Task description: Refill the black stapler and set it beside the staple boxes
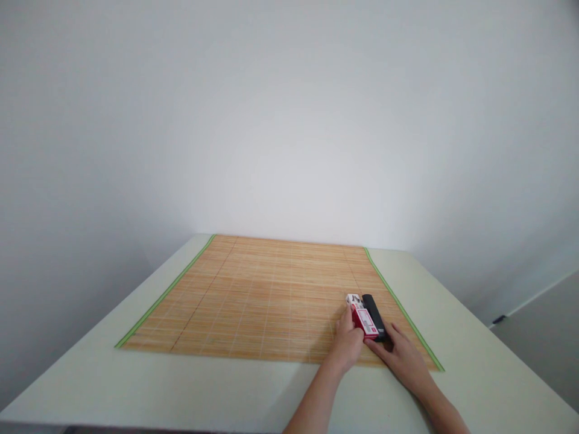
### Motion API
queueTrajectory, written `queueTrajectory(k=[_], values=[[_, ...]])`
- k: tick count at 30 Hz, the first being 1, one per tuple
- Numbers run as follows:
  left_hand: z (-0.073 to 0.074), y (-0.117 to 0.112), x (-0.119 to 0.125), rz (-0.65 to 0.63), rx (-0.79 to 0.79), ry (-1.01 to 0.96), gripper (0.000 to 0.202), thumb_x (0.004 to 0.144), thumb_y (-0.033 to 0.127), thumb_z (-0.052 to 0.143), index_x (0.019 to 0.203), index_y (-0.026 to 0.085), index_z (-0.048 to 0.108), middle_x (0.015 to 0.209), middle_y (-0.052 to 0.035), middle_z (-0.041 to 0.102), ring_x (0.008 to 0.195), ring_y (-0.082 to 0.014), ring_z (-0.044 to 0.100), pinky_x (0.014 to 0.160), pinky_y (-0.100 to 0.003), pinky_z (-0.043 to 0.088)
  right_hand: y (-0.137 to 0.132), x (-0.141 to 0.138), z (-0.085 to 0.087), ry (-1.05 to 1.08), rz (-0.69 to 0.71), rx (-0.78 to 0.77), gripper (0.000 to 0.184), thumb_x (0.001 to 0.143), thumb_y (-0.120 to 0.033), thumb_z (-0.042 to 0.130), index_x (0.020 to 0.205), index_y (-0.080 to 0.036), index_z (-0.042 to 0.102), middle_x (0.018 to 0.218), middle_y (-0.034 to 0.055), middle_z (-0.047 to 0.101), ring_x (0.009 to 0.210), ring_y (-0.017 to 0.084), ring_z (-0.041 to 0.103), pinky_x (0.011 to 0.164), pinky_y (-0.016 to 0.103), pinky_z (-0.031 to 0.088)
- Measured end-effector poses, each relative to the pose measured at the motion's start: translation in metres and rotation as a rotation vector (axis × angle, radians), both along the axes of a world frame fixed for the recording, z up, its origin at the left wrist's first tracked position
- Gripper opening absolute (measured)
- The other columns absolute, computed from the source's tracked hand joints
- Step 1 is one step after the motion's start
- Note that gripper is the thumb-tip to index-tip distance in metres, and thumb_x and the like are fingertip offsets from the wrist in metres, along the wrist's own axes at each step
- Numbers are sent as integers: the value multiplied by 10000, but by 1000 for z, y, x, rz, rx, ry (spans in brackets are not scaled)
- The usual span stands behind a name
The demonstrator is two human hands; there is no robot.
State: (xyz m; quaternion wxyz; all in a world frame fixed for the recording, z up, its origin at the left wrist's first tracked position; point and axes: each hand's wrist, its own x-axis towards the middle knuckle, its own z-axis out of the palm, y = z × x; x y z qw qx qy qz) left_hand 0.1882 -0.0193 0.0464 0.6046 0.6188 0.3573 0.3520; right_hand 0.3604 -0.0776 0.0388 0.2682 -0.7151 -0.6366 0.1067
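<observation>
Bamboo mat (271,301), pale orange-brown slats, lies flat on a cream table (136,380). Thin green edging runs down both long sides of the mat. Table sits in a corner of plain white wall (289,120); a strip of grey floor (543,349) shows at lower right, with a small dark object at the foot of the wall, too small to identify. Nothing lies between the hands and the objects they reach; the mat around them is bare slats.

Count: one mat, one table, one small box, one black object, two hands, both belonging to the person wearing the camera.

Small box (363,317): red and white, printed, lettering too small to read. It rests on the near right part of the mat, close to the right green edge, long side running away from the viewer. White end panel faces the far side, red and white label faces up.

Black object (374,316): slim, oblong, dark, matte. Lies just beside the box on its right, parallel and apparently touching along its length. Exact kind of object cannot be told.

Left hand (348,343): comes in from below, fingers curled against the near left side of the box, thumb up along its edge, loosely gripping it.

Right hand (404,358): palm down on the mat, fingers extended, fingertips touching the near end of the black object. Not closed around it.
</observation>
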Motion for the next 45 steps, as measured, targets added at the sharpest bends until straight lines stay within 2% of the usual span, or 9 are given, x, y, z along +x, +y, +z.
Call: queueTrajectory(k=[4,7,10,12,14,17,23,31,45], values=[[6,-6,-23,93,8,47,710,859,233,508,1560,213,402,1565,-73,473,1470,-320,390,1240,-489,274,0,-1,1,16,4,29,670,811,-587,617,1375,-225,603,1179,104,712,1064,315,666,913,399,522],[12,-13,-81,130,219,102,668,892,326,575,1542,250,441,1610,-57,401,1506,-300,325,1266,-475,209,0,-5,7,31,-24,36,704,777,-567,645,1385,-215,600,1225,112,709,1116,335,653,938,412,518],[13,-15,-141,103,413,154,641,824,374,705,1448,343,560,1519,-25,530,1449,-310,413,1256,-485,240,-1,-10,12,50,-38,15,702,772,-559,645,1376,-203,608,1235,117,707,1130,338,649,956,416,511],[9,-14,-158,128,436,192,564,827,414,707,1381,347,625,1466,-37,585,1410,-323,464,1247,-502,257,-1,-12,15,61,-40,0,677,774,-550,644,1353,-200,625,1224,118,712,1118,336,653,953,414,513],[1,-11,-150,125,451,207,507,881,449,639,1372,325,634,1459,-53,591,1406,-318,476,1246,-502,262,-2,-15,18,67,-41,-3,641,776,-540,648,1322,-204,647,1193,115,724,1085,331,665,931,409,522],[-10,-7,-105,43,468,207,559,937,435,533,1469,262,543,1542,-72,499,1459,-305,415,1267,-480,228,-4,-19,23,62,-43,10,580,777,-531,656,1258,-209,685,1135,110,741,1039,322,678,899,394,532],[-9,3,-42,2,523,241,770,830,287,571,1572,208,378,1638,-55,350,1528,-317,270,1303,-442,96,-6,-16,19,41,-4,28,625,810,-537,622,1339,-204,639,1191,117,718,1079,318,663,944,404,516],[-13,7,-38,28,659,368,817,814,276,553,1591,191,316,1645,-62,338,1518,-315,281,1296,-422,90,-3,7,-8,46,65,9,753,839,-449,530,1534,-177,433,1362,122,630,1229,292,602,1066,416,454],[-12,0,-32,16,860,774,695,1016,465,274,1609,107,216,1672,-122,258,1542,-282,211,1281,-480,107,2,22,-27,45,83,46,732,833,-400,533,1535,-209,447,1424,105,603,1255,287,603,1098,398,447]])
